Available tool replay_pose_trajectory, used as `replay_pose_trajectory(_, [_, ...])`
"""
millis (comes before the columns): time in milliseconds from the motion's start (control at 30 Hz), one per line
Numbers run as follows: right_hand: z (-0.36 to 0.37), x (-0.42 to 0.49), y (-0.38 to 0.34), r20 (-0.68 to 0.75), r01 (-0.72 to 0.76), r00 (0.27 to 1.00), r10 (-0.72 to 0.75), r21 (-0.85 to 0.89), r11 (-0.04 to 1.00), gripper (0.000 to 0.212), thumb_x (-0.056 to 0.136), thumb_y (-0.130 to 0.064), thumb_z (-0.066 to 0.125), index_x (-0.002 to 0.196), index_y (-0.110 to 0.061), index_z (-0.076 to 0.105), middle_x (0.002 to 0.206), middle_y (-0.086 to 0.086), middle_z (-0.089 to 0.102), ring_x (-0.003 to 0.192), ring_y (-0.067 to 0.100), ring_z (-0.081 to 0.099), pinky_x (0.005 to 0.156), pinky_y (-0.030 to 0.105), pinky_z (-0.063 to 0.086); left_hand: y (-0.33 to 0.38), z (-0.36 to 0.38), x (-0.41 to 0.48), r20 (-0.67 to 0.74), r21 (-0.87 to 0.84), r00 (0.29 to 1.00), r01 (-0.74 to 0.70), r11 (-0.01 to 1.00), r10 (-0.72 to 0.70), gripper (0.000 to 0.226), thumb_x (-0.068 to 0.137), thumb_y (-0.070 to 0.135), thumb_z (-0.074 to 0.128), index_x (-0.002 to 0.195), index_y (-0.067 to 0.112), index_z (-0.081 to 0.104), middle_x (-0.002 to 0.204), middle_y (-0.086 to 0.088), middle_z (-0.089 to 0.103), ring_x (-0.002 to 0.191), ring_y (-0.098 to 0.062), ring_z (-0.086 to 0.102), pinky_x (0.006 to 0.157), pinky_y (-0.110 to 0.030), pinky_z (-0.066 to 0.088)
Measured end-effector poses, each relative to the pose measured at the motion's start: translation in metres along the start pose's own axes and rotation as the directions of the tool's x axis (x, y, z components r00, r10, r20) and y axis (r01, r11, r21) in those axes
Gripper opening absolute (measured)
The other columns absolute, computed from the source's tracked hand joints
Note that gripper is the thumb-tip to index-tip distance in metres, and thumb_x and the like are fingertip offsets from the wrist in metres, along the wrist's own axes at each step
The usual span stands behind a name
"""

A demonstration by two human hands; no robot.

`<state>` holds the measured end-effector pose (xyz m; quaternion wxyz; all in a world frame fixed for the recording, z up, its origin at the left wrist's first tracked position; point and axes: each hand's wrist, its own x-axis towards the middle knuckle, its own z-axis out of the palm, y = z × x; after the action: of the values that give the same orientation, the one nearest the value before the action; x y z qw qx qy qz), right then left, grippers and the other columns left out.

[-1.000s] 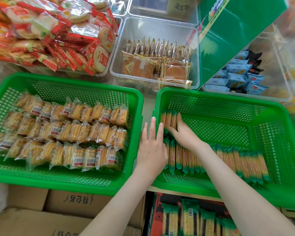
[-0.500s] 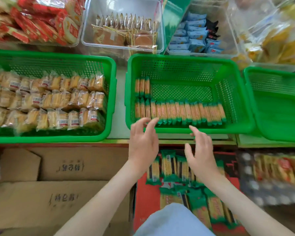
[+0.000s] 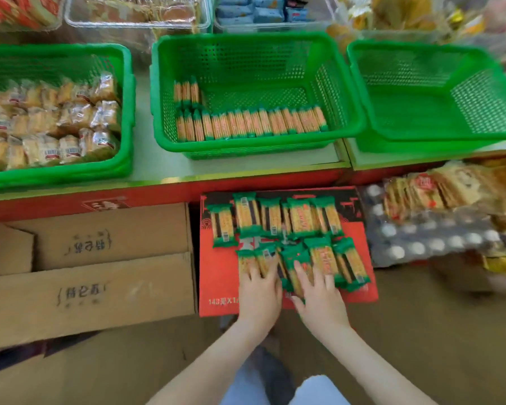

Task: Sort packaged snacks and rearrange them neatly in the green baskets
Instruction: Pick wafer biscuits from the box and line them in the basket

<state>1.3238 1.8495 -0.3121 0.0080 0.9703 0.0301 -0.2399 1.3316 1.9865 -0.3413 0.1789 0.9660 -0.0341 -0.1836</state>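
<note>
Right hand touches packets on "143克X1" box.

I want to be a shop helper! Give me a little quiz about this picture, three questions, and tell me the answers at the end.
1. How many packs stand in the short back row of the middle green plastic mesh basket?
2. The loose green-wrapped cracker packs under the left hand and right hand lie on: A a red cardboard box; B a blue tray; C a white plate.
3. True or false: the fingers are lifting packs out of the middle basket.
Key: 1 three; 2 A; 3 false.
</note>
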Motion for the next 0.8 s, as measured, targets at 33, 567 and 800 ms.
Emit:
replay_pose_trajectory(33, [0.004,0.0,0.0,-0.033,0.003,0.999,-0.003,-0.003,1.0,0.075,0.096,-0.046,0.046,0.154,-0.028,0.001,0.152,0.012,0.03,0.132,0.034,0.034,0.099,0.039,0.043,0.005,0.004,0.003,-0.018,0.051,1.0,-0.008,0.999,0.009,0.066,0.066,0.032,0.084,0.128,0.02,0.064,0.113,-0.029,0.065,0.098,-0.044,0.065,0.075,-0.045,0.056])
replay_pose_trajectory(567, [-0.027,-0.01,0.002,0.078,-0.101,0.99,0.115,0.972,0.213,0.061,0.094,-0.019,0.06,0.144,-0.036,0.031,0.133,-0.008,0.047,0.123,0.01,0.045,0.091,0.027,0.046,0.024,-0.043,-0.007,0.112,-0.86,0.979,0.181,0.477,-0.17,0.06,0.09,0.014,0.056,0.141,0.041,0.04,0.134,0.007,0.045,0.087,0.007,0.056,0.067,-0.014,0.047])
replay_pose_trajectory(800, [-0.108,0.006,-0.019,0.011,-0.024,0.98,-0.2,0.998,-0.061,0.041,0.098,-0.024,0.053,0.136,-0.037,0.043,0.132,-0.007,0.057,0.117,0.01,0.059,0.099,0.035,0.049,-0.003,-0.126,-0.006,0.049,-0.963,0.999,0.044,0.267,0.011,0.065,0.096,0.013,0.058,0.141,0.053,0.034,0.136,0.008,0.047,0.11,-0.001,0.06,0.094,-0.034,0.053])
